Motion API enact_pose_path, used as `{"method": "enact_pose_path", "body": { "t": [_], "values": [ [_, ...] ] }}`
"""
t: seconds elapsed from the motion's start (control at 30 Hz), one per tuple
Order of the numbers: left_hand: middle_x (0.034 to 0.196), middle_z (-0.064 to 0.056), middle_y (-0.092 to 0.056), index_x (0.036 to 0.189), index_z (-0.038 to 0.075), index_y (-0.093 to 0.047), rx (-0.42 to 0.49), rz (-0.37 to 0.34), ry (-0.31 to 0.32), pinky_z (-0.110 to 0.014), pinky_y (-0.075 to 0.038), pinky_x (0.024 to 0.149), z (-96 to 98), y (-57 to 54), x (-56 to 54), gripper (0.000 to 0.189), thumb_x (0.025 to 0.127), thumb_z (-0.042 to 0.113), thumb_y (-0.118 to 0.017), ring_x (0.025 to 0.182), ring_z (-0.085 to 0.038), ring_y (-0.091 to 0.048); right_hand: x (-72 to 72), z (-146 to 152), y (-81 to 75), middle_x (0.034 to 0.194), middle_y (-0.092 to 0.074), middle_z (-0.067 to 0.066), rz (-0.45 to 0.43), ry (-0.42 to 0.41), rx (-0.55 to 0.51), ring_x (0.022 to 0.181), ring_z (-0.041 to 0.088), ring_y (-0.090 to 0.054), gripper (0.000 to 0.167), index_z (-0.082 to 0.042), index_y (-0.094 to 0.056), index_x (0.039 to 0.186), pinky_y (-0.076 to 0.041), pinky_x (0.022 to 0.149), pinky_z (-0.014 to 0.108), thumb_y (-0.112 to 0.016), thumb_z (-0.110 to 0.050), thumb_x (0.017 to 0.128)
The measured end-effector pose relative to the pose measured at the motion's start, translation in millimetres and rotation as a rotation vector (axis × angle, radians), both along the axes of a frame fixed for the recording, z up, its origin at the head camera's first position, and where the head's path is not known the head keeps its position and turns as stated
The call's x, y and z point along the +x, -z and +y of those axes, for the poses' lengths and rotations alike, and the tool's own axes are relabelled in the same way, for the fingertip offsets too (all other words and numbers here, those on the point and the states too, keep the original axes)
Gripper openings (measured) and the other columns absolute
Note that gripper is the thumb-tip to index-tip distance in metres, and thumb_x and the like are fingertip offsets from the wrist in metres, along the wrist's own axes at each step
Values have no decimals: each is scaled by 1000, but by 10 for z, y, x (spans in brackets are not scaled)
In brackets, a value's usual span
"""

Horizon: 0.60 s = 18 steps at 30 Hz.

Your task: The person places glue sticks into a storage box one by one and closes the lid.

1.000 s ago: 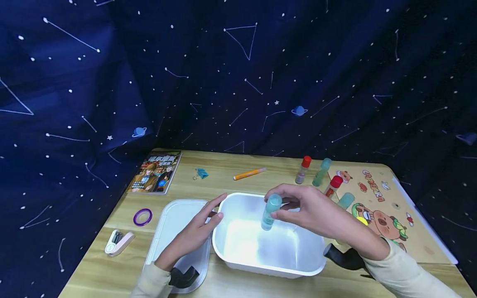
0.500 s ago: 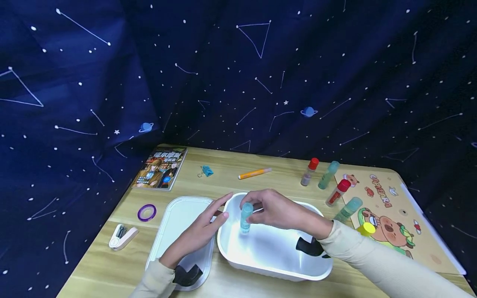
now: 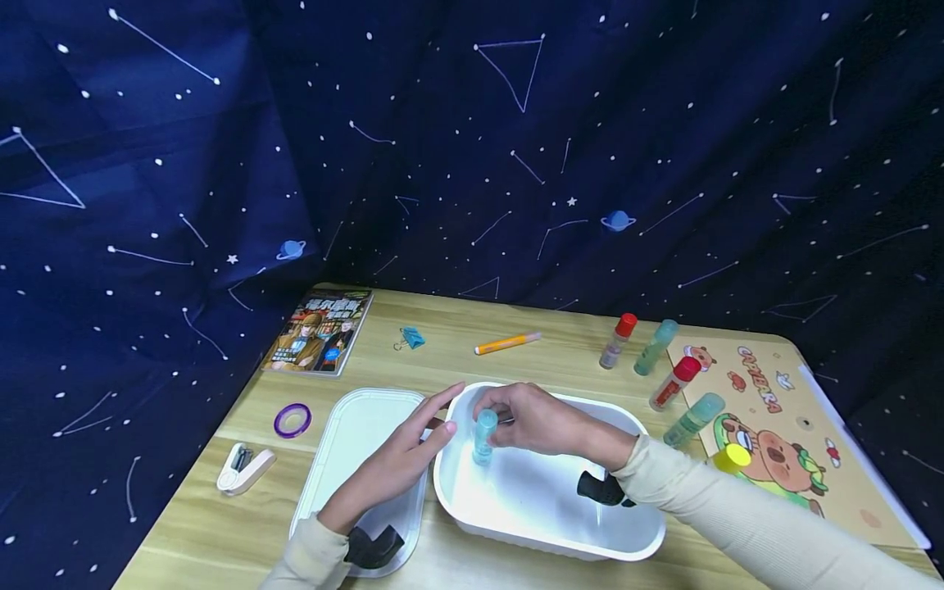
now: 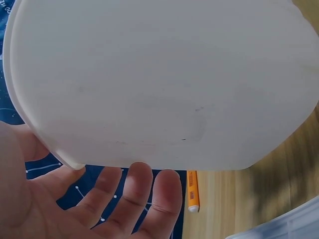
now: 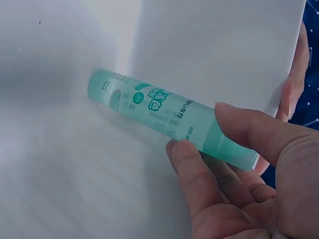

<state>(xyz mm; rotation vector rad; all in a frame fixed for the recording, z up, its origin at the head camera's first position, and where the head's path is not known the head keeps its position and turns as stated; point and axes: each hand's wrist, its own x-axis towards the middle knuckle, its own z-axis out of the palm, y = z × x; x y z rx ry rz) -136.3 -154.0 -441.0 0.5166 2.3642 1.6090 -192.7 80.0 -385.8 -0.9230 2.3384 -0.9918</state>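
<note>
My right hand (image 3: 542,419) pinches the cap end of a translucent teal glue bottle (image 3: 483,438) between thumb and fingers. The bottle stands inside a white plastic bin (image 3: 560,545), near its left end. In the right wrist view the glue bottle (image 5: 149,107) shows printed lettering, its base close to the bin's floor. My left hand (image 3: 401,455) rests at the bin's left rim with fingers extended. Seen from the left wrist, the fingertips (image 4: 167,186) touch the edge of the bin (image 4: 164,89).
Right of the bin stand a red-capped bottle (image 3: 618,340), a teal bottle (image 3: 656,348), another red-capped one (image 3: 674,383), another teal one (image 3: 693,418) and a yellow cap (image 3: 732,457). A white lid (image 3: 361,434), purple tape roll (image 3: 292,420), stapler (image 3: 245,469) and magazine (image 3: 319,332) lie left.
My right hand has carried the teal glue bottle leftward and lower, to the bin's left end. The left hand stays at the rim. The head view has shifted slightly.
</note>
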Motion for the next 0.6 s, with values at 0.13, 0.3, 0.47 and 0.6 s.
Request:
{"method": "enact_pose_path", "body": {
  "t": [0.13, 0.3, 0.47, 0.6],
  "values": [
    [165, -6, -35, 164, 30, -29, 0, -8, 1, -43, -51, 99, -4, 4, 0, 54, 112, 33, -44, 136, -32, -52, -1, 3, 31, 100, -76, 2, -14, 13, -11, 88, 7, -66, 29, -2, -69, 115, -57, 84, 22, -78, 2, 88],
    [165, -6, -36, 163, 32, -29, -7, -18, -7, -42, -51, 97, -2, -6, -1, 54, 112, 32, -44, 134, -33, -53, -4, 16, 35, 110, -76, 5, -17, 24, -15, 101, 15, -71, 35, -1, -67, 124, -58, 91, 28, -77, 0, 90],
    [166, -5, -35, 164, 31, -30, -9, -23, -19, -47, -50, 101, 15, -15, 1, 54, 112, 33, -45, 136, -33, -53, 27, 91, -95, 129, -71, 13, -7, 58, 12, 122, 27, -69, 42, 0, -64, 131, -56, 100, 35, -78, -5, 91],
    [166, -3, -36, 163, 33, -31, -16, -25, -38, -49, -50, 102, 29, -5, 10, 53, 112, 34, -45, 136, -32, -53, 150, 285, -347, 131, -70, 14, 77, 115, 26, 122, 30, -69, 42, -3, -65, 132, -57, 100, 37, -77, -12, 93]
  ]
}}
